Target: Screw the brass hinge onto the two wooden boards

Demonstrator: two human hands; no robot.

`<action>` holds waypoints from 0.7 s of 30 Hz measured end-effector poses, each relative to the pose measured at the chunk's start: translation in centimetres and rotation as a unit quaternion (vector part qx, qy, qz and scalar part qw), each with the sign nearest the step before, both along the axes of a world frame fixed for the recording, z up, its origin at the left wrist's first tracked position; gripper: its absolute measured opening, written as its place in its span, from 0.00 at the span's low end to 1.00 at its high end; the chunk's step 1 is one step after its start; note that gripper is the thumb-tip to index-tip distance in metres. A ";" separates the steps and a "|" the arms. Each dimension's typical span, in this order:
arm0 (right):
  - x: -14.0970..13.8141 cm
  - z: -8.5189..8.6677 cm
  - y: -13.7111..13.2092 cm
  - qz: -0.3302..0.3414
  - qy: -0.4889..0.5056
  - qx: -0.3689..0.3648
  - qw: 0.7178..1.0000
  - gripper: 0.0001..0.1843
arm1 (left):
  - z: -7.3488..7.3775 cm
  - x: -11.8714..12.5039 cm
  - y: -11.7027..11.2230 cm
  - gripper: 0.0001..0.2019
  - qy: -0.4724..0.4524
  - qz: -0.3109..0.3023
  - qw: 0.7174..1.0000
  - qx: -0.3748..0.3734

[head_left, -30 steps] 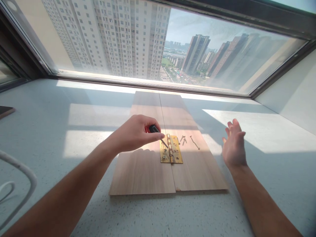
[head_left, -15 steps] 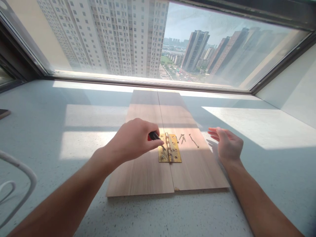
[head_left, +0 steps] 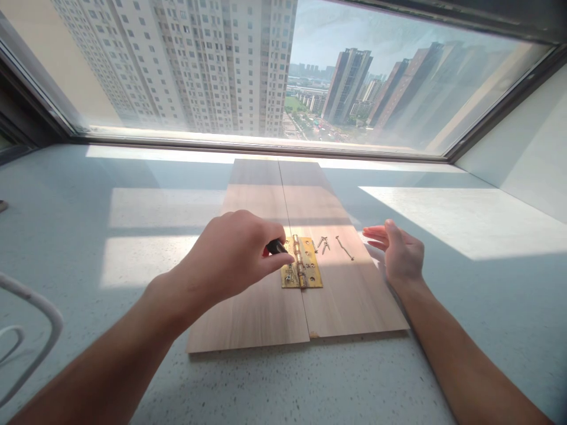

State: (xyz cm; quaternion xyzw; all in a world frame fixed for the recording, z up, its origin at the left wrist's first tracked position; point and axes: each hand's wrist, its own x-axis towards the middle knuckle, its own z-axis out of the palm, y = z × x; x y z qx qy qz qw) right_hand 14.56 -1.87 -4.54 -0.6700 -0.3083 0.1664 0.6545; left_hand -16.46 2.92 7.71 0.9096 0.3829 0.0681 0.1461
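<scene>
My left hand is closed around the black handle of a screwdriver, held over the left leaf of a brass hinge. Fingers and glare hide most of the tool's shaft. The hinge lies across the seam between two pale wooden boards, the left board and the right board. Several loose screws rest on the right board beside the hinge, and more lie in a line farther right. By that board's right edge, my right hand has its thumb raised and fingers stretched out, holding nothing.
The boards lie on a speckled white counter that runs back to a large window. A white cable curves in at the left. A white wall bounds the right side.
My right hand's thumb has lifted away from its fingers. The left hand stays at the hinge with the screwdriver. The whole view has shifted slightly.
</scene>
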 end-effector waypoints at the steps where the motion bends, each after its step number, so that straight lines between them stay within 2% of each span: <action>1: 0.0 -0.1 0.0 0.002 0.003 -0.003 1.000 0.19 | 0.0 0.0 -0.1 0.14 0.003 0.001 1.000 0.003; 8: -0.3 0.1 0.1 0.009 0.010 -0.022 1.000 0.19 | -0.4 0.3 -0.4 0.15 0.019 -0.018 1.000 0.015; 17: -0.5 0.2 0.1 0.008 0.005 -0.027 1.000 0.18 | 0.0 0.7 -0.6 0.15 0.067 -0.015 0.997 0.025; 21: -0.4 0.2 0.1 0.005 0.003 -0.026 1.000 0.17 | -0.4 0.8 -1.1 0.16 0.047 -0.039 0.996 0.070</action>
